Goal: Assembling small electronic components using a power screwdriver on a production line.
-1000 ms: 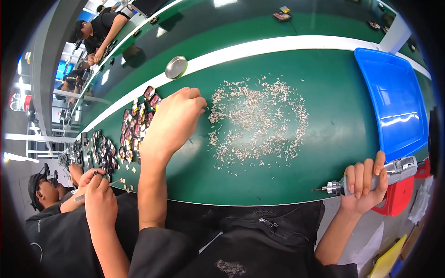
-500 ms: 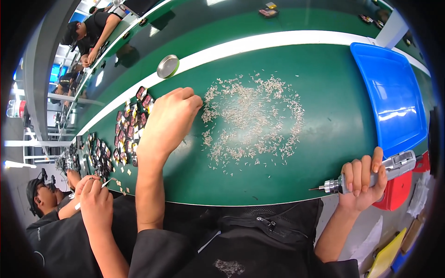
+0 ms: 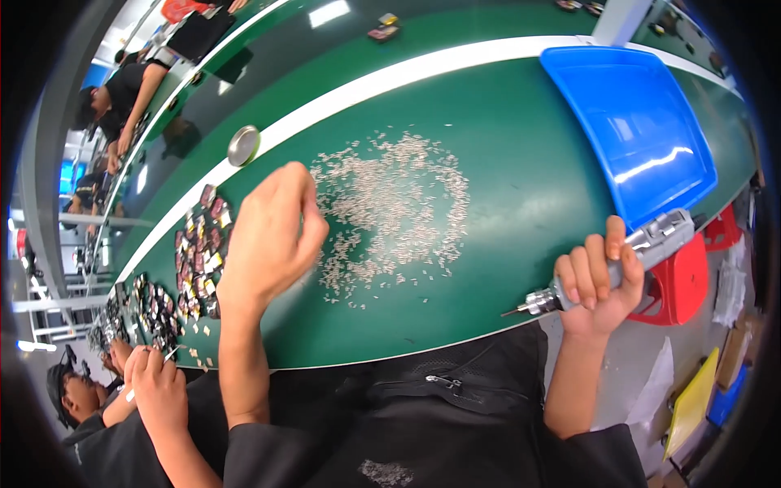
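- My left hand point(image 3: 272, 236) hovers over the left edge of the screw pile point(image 3: 390, 207), fingers pinched together; whether a screw sits between them I cannot tell.
- My right hand point(image 3: 598, 281) grips the driver point(image 3: 610, 268) at the table's near edge, bit aimed left toward the pile, which lies up and to its left.
- Left hand is nearer.
- Small parts point(image 3: 195, 256) lie left of it, blue tray point(image 3: 634, 130) right; nothing blocks.

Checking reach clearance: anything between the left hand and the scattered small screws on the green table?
Nothing visible. The left hand hovers at the left edge of the scattered small silver screws, fingertips right at them; only bare green table lies around the pile.
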`<control>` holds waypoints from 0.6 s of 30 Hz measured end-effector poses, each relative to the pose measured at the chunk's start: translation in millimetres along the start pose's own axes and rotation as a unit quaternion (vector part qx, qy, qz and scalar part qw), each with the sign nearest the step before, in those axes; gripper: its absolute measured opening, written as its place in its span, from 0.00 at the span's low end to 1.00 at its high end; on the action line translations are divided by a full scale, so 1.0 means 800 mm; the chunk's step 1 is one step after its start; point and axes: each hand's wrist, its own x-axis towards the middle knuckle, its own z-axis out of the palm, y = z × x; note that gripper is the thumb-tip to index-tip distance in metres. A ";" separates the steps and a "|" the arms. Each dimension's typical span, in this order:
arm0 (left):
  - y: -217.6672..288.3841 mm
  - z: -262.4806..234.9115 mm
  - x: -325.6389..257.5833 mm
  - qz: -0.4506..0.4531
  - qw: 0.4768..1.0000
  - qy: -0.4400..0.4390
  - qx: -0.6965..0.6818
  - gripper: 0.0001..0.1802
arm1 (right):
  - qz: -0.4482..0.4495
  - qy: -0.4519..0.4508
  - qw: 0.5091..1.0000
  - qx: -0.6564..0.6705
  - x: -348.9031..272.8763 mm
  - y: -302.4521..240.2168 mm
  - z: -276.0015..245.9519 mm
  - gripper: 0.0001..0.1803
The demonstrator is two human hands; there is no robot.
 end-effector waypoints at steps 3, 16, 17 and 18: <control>0.036 0.016 0.005 0.113 0.983 -0.078 -0.124 0.05 | -0.008 -0.002 1.000 -0.009 -0.002 0.000 -0.003 0.08; 0.122 0.079 -0.010 0.077 0.870 -0.074 -0.481 0.03 | -0.132 0.040 0.990 0.017 -0.021 -0.046 0.028 0.15; 0.124 0.092 -0.012 0.077 0.839 -0.044 -0.537 0.03 | -0.156 0.037 0.987 -0.008 -0.022 -0.049 0.012 0.16; 0.126 0.098 -0.015 0.065 0.821 -0.067 -0.563 0.04 | -0.130 -0.027 0.991 -0.025 -0.023 -0.055 -0.002 0.21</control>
